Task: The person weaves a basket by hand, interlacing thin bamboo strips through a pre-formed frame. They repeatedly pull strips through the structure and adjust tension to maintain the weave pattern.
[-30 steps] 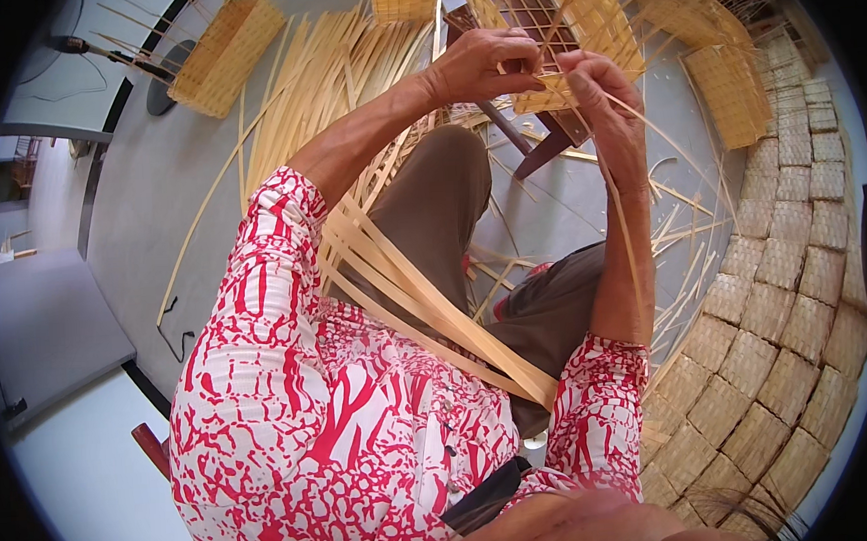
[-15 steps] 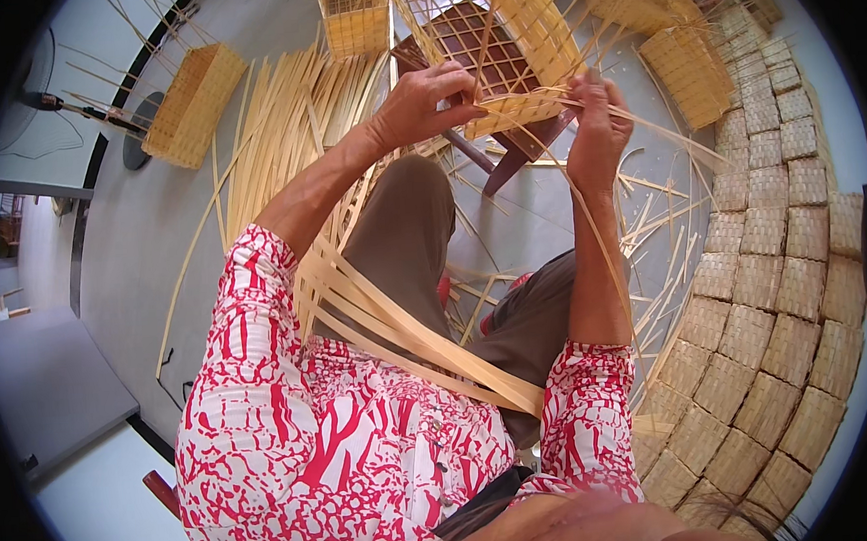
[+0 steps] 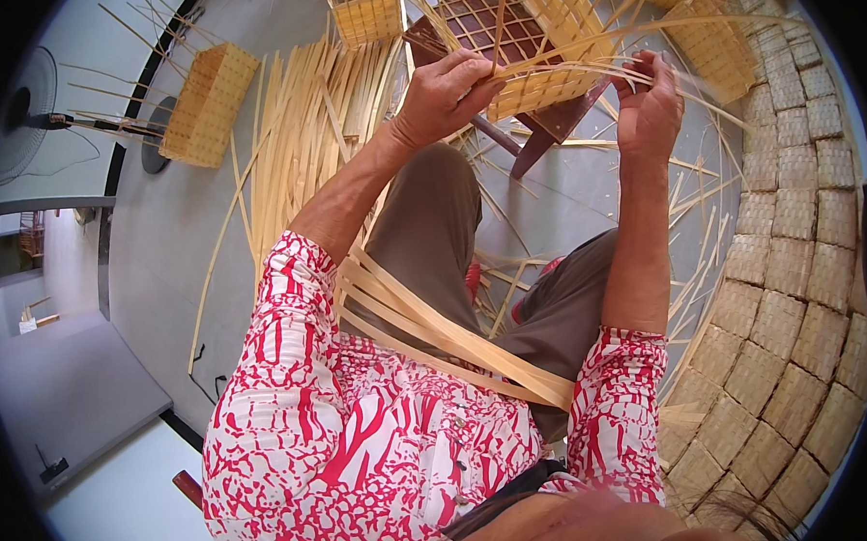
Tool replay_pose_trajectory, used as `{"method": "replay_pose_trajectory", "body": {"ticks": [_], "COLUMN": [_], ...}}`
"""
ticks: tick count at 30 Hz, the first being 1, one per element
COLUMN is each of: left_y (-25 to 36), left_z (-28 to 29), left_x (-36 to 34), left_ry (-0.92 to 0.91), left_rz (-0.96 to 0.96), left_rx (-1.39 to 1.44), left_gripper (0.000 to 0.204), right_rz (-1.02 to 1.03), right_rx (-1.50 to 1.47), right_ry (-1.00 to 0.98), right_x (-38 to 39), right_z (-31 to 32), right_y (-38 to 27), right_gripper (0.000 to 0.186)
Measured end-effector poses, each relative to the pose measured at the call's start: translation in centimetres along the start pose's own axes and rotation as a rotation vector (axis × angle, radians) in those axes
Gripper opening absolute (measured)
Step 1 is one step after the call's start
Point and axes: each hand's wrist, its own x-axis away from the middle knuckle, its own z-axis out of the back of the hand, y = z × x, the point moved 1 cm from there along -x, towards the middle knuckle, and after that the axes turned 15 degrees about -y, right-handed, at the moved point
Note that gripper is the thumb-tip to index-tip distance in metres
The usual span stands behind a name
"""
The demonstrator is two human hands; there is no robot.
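A partly woven bamboo basket (image 3: pixel 542 90) with an open lattice and long loose strips rests on a dark brown stool (image 3: pixel 541 130) beyond my knees. My left hand (image 3: pixel 448 98) is closed at the basket's near left corner, thumb and fingers pinching strips at its edge. Off the basket's right end, my right hand (image 3: pixel 651 109) is raised, its fingers curled round the thin bamboo strips (image 3: pixel 610 66) that run across from the left hand. A broader strip arcs above them to the right. Several flat bamboo strips (image 3: pixel 456 352) lie over my lap.
Many long strips (image 3: pixel 302 131) are spread on the floor to the left. Unfinished baskets stand at the left (image 3: pixel 208 101), the back (image 3: pixel 364 17) and the right (image 3: pixel 712 50). Rows of woven pieces (image 3: pixel 783 304) line the right side. A fan (image 3: pixel 30 119) stands far left.
My right hand has moved right and away from the basket, drawing the strips out with it. A broad strip now arcs to the right. The view has shifted slightly.
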Motion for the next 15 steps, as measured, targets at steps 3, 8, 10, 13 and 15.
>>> {"method": "replay_pose_trajectory", "body": {"ticks": [3, 8, 10, 13, 15], "left_y": [0.2, -1.2, -2.2, -2.6, -3.6], "left_z": [0.3, 1.8, 2.6, 4.7, 6.0], "left_x": [-0.3, -1.4, -2.1, -3.7, -4.5], "left_ry": [-0.059, -0.301, -0.454, -0.697, -0.802], "left_rz": [0.03, -0.012, -0.001, 0.051, -0.042], "left_rx": [-0.015, -0.054, -0.003, 0.08, 0.015], "left_gripper": [0.014, 0.018, 0.019, 0.02, 0.019], "right_rz": [-0.014, 0.154, 0.278, 0.43, 0.518], "right_rx": [-0.061, 0.333, 0.509, 0.74, 0.88], "right_ry": [0.05, -0.191, -0.327, -0.461, -0.519], "right_x": [0.5, 2.2, 2.8, 2.6, 2.2], "right_z": [0.7, 0.5, 0.8, 1.7, 2.4], "right_y": [-0.2, -0.6, -0.8, -1.4, -1.9], "right_gripper": [0.018, 0.049, 0.057, 0.072, 0.084]}}
